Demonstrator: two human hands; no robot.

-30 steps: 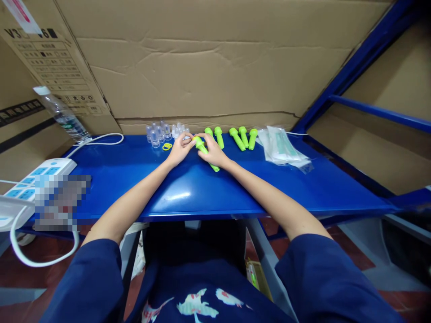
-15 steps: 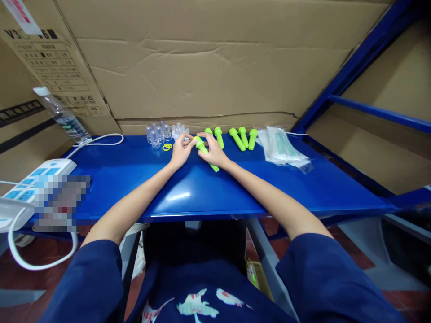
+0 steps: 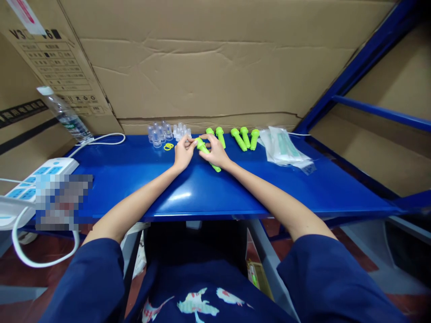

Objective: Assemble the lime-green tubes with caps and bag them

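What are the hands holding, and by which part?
A bright green piece: the right hand holds its shaft near the wider end. The left hand is at that wider end; whether it grips is unclear.

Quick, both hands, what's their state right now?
Left hand: fingers bent, fingertips at the upper end of the green plastic stick; whether they grip it cannot be told.
Right hand: closed, holding that stick.

Your lime-green flashlight-shaped piece [image 3: 202, 147], wide-headed, slim-bodied, held aslant over the blue table [image 3: 188, 184], head toward its far edge
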